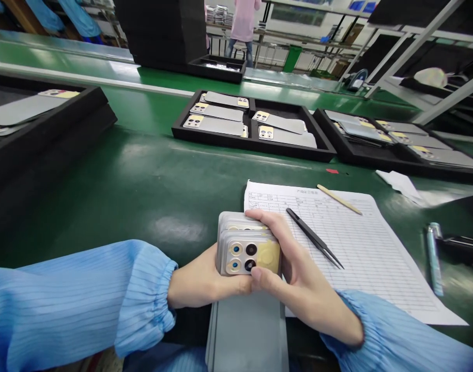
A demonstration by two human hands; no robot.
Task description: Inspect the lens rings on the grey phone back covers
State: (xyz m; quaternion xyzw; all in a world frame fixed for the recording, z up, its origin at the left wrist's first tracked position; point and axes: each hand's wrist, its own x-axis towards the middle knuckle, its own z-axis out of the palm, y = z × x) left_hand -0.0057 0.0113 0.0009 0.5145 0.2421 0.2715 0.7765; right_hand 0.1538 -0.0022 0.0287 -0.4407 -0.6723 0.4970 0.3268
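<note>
Jutting toward the viewer, flat, round-cornered grey panels (247, 325) are stacked at the green table (104, 206), clasped by the fingers of the left hand (199, 279) and right hand (304, 268) (yellow film (269, 254) adjoins round lens rings (234, 249)). A printed sheet (371, 258), bearing black tweezers (314, 236) and a wooden stick (339, 200), is partly covered; black trays (286, 151) are set beyond.

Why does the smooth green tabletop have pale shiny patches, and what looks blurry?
Head view: the smooth green tabletop is glossy, so its pale patches are probably reflected light; head view: the person in a pale pink top, far back, looks a bit soft; head view: the silver-grey flat panels with round camera rings look fairly sharp by comparison.
</note>
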